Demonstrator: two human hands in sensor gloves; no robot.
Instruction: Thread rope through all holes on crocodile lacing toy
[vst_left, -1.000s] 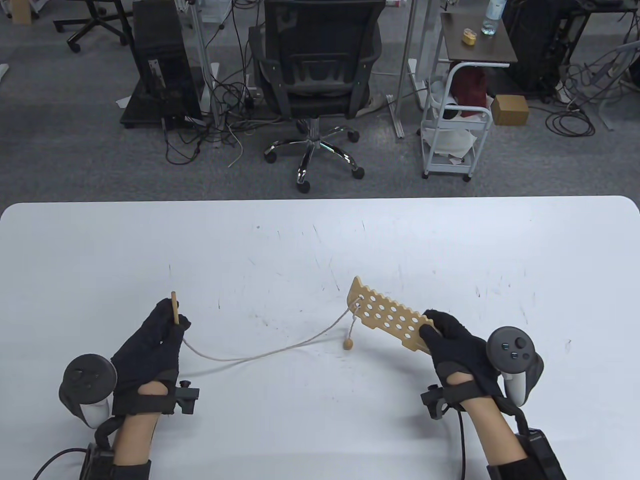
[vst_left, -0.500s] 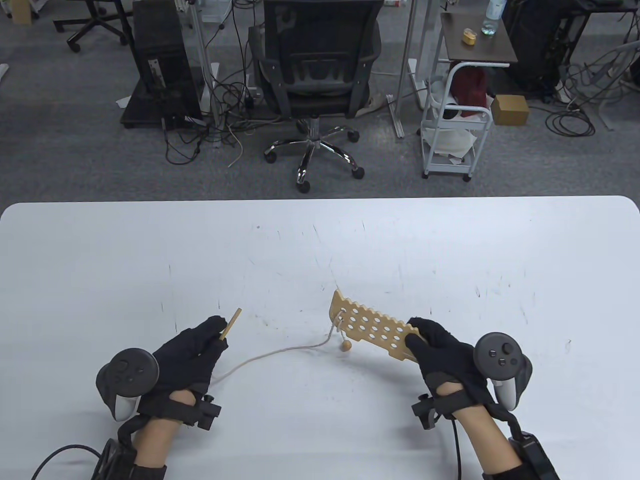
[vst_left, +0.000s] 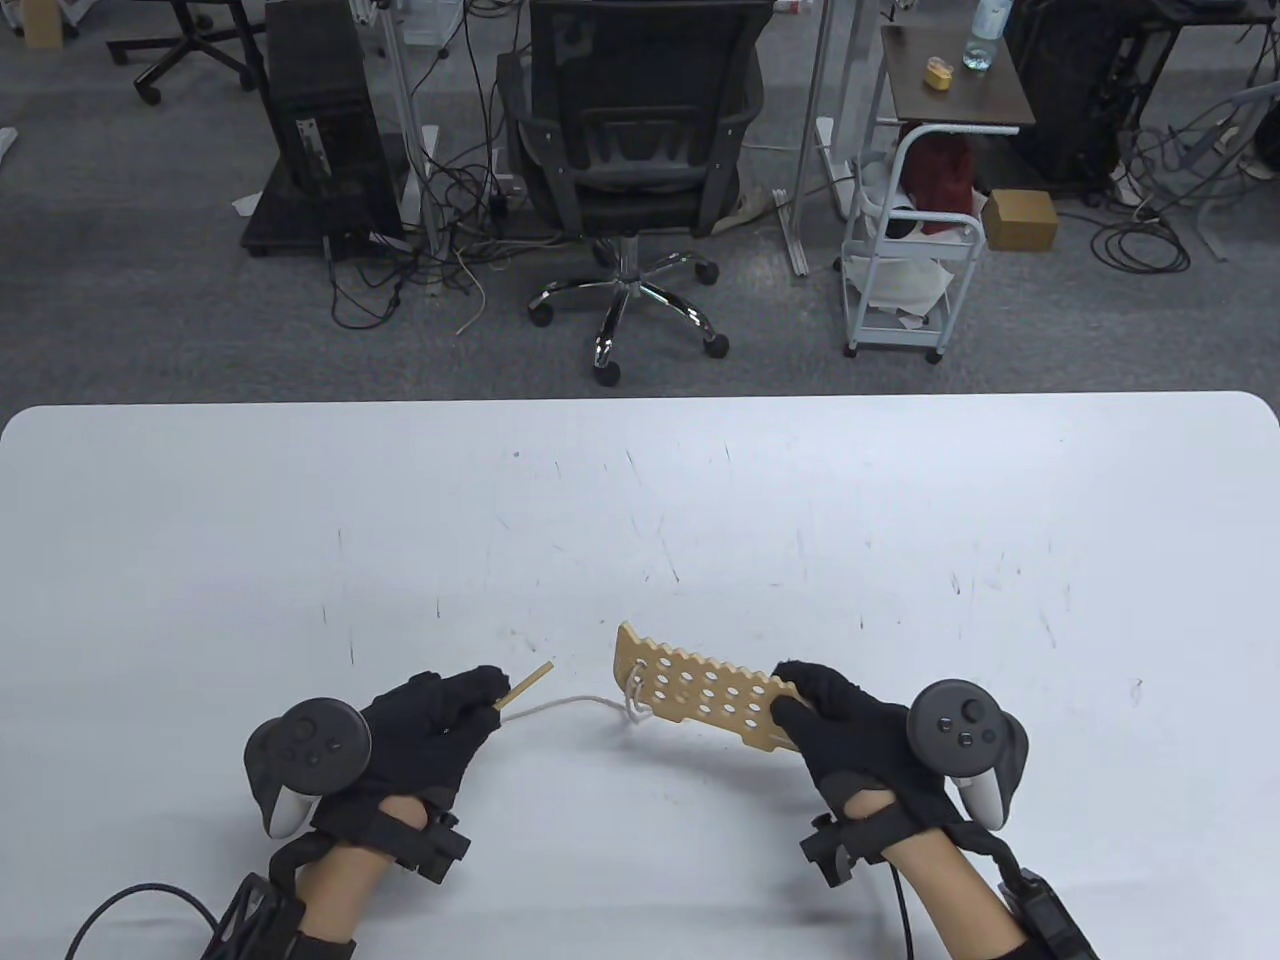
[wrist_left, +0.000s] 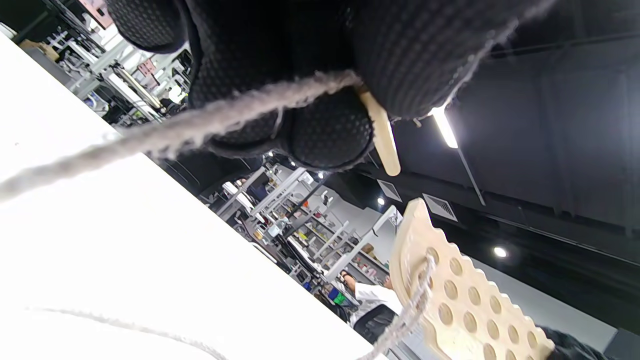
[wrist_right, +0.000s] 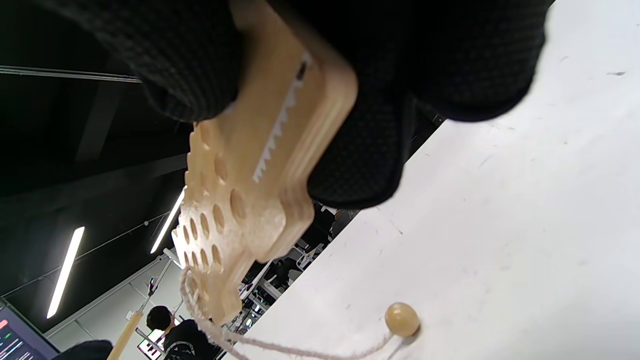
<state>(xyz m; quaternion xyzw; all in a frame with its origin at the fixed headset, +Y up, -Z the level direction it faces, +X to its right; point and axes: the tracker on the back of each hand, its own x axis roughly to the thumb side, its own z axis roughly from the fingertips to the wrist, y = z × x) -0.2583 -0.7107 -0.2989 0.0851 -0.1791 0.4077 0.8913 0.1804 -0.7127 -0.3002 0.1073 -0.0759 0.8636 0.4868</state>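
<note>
the crocodile lacing toy (vst_left: 695, 690) is held above the white table (vst_left: 640, 480), near its front edge, by the right hand (vst_left: 850, 735), whose fingers and thumb are clamped on the head end, where the toothed jaw is seen in the right wrist view. the flat wooden board is judged to be light and stiff, with smooth faces that could slip if held loosely; a grip at one end, as here, leaves the rows of holes free. the rope (vst_left: 565, 705) is soft and limp and cannot be pushed through a hole by itself, so it is best handled by its wooden needle (vst_left: 524, 686), which is thin, rigid and probably easy to snap if bent. the needle is pinched at its rear end between thumb and fingertips of the left hand (vst_left: 425, 735), its tip pointing toward the tail end of the toy, close by but apart from it. the rope is already laced at that end, and a wooden stopper bead (wrist_right: 401, 319) rests on the table below.
</note>
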